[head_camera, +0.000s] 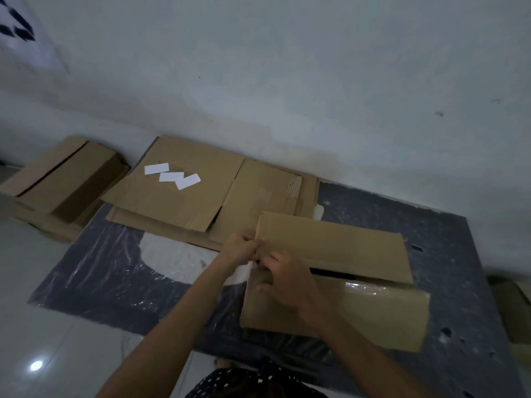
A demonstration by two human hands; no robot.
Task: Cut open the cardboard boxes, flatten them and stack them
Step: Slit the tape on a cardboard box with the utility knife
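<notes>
A brown cardboard box [344,305] lies on a dark mat in front of me, its top seam split open along the middle with clear tape shining on the near flap. My left hand [240,248] pinches the far flap's left corner at the box's left end. My right hand [284,278] grips the near flap's left edge beside it, fingers curled over the cardboard. Behind the box, a stack of flattened cardboard sheets [184,193] lies against the wall with three white labels [172,176] on top.
The dark plastic-covered mat [115,282] covers the pale tiled floor. Closed boxes [66,179] sit at the far left by the wall. Another piece of cardboard [514,308] shows at the right edge. A grey wall stands close behind.
</notes>
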